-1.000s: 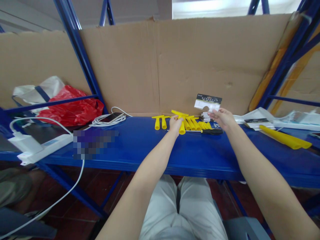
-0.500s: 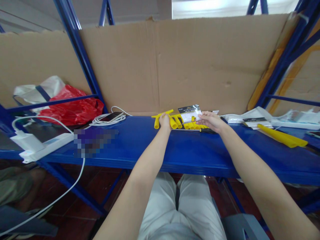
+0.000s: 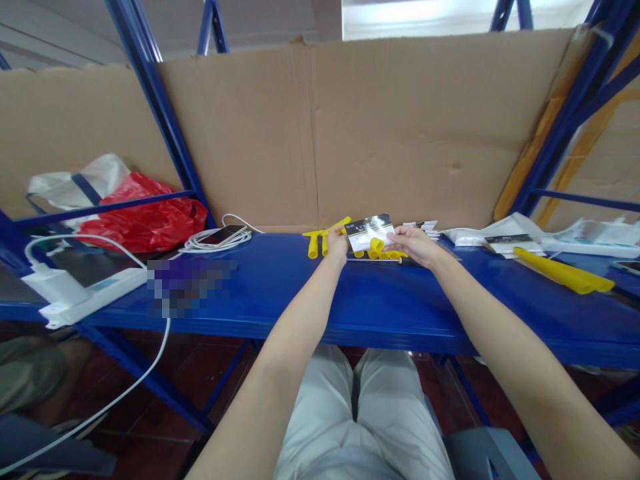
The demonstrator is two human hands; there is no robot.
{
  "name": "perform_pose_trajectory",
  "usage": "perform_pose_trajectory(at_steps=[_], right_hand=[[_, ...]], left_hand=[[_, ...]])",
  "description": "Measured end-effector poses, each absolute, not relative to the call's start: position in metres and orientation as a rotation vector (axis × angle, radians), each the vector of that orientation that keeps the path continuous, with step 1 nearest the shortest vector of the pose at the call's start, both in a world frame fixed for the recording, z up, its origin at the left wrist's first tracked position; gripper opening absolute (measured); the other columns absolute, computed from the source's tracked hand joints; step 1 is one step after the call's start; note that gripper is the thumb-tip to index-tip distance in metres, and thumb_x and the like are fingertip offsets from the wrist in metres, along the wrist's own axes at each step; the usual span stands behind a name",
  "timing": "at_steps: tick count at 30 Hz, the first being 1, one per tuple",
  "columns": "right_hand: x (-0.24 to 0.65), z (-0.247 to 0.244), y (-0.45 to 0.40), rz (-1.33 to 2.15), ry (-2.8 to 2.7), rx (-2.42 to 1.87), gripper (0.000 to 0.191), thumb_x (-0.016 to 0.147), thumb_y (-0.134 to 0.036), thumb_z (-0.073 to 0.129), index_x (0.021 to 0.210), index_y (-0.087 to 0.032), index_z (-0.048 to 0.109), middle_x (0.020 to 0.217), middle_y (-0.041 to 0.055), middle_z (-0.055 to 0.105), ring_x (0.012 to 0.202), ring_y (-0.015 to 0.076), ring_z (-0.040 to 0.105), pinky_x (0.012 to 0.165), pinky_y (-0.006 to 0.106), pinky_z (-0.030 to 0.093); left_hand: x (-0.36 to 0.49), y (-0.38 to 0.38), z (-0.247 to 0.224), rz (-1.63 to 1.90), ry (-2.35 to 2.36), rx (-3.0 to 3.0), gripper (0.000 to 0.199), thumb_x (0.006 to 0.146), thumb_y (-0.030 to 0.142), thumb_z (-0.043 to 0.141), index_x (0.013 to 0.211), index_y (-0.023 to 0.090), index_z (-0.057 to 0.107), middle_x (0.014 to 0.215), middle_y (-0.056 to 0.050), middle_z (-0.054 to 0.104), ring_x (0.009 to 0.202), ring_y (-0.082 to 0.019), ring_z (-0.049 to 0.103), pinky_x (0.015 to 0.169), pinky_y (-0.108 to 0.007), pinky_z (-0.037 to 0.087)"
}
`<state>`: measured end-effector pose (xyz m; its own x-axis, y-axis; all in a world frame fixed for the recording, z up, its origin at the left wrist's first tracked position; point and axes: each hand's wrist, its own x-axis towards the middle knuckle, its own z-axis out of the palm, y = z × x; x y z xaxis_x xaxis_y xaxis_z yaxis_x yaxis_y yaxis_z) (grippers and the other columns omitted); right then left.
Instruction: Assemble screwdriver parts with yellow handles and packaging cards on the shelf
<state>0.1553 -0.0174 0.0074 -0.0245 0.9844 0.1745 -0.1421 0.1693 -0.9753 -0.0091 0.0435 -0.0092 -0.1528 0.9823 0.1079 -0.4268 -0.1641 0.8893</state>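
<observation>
A white card with a black printed band (image 3: 369, 232) is held up between my two hands, above the blue shelf (image 3: 280, 287). My left hand (image 3: 338, 245) is closed at the card's left edge. The card's right edge is pinched in my right hand (image 3: 414, 244). A short yellow tube (image 3: 376, 245) shows against the lower part of the card; how it is fixed there I cannot make out. Several yellow plastic pieces (image 3: 313, 247) with tube-like ends lie in a row behind and below the hands, partly hidden by them.
More printed cards (image 3: 421, 227) lie right of my right hand. A rolled yellow sheet (image 3: 563, 270) is farther right. At left are a power strip (image 3: 107, 290), a coiled white cable (image 3: 215, 240) and a red plastic bag (image 3: 150, 210). Cardboard (image 3: 400, 127) stands along the back.
The card has moved a little left and lower, and tilted. My left hand has gone from a yellow piece to the card's left edge. More of the cards at right are uncovered.
</observation>
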Motion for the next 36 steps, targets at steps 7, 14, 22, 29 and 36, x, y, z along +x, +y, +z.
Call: perform_pose_trajectory(at_steps=[7, 14, 22, 29, 36], right_hand=[[0.151, 0.007, -0.018, 1.075, -1.181, -1.005, 0.022, 0.075, -0.009, 0.070, 0.061, -0.015, 0.054, 0.063, 0.0002, 0.065, 0.055, 0.0065, 0.061, 0.058, 0.015, 0.053], [0.150, 0.009, -0.019, 1.028, -1.147, -1.000, 0.024, 0.076, -0.008, 0.069, 0.061, -0.015, 0.052, 0.066, 0.0014, 0.067, 0.057, 0.0080, 0.063, 0.063, 0.019, 0.056], [0.149, 0.010, -0.017, 0.981, -1.104, -0.958, 0.028, 0.076, -0.009, 0.069, 0.061, -0.018, 0.047, 0.065, 0.0000, 0.067, 0.061, 0.0119, 0.067, 0.065, 0.023, 0.058], [0.148, 0.005, -0.012, 0.920, -1.071, -0.949, 0.026, 0.078, -0.009, 0.066, 0.062, -0.018, 0.047, 0.066, -0.0004, 0.067, 0.056, 0.0098, 0.065, 0.064, 0.022, 0.058], [0.147, 0.002, -0.009, 0.902, -1.044, -0.902, 0.028, 0.078, -0.014, 0.068, 0.063, -0.019, 0.045, 0.065, -0.0022, 0.063, 0.057, 0.0106, 0.065, 0.065, 0.026, 0.059]], left_hand=[[-0.006, 0.034, -0.006, 1.508, 0.752, 0.972, 0.023, 0.059, 0.008, 0.073, 0.079, 0.013, 0.064, 0.070, -0.002, 0.070, 0.082, -0.021, 0.070, 0.081, -0.035, 0.054], [-0.004, 0.034, -0.006, 1.427, 0.704, 1.077, 0.012, 0.068, 0.020, 0.068, 0.079, 0.017, 0.069, 0.077, -0.004, 0.073, 0.088, -0.021, 0.069, 0.083, -0.033, 0.052], [-0.005, 0.027, 0.002, 1.353, 0.844, 1.075, 0.037, 0.085, 0.052, 0.051, 0.088, 0.020, 0.069, 0.096, -0.007, 0.074, 0.106, -0.024, 0.063, 0.093, -0.037, 0.043], [-0.002, 0.010, 0.010, 1.364, 0.764, 1.105, 0.042, 0.092, 0.051, 0.043, 0.088, 0.019, 0.070, 0.095, -0.010, 0.073, 0.112, -0.027, 0.059, 0.093, -0.037, 0.044], [-0.002, -0.001, 0.013, 1.410, 0.779, 1.230, 0.008, 0.082, 0.026, 0.064, 0.086, 0.019, 0.066, 0.102, -0.007, 0.071, 0.109, -0.024, 0.060, 0.093, -0.032, 0.043]])
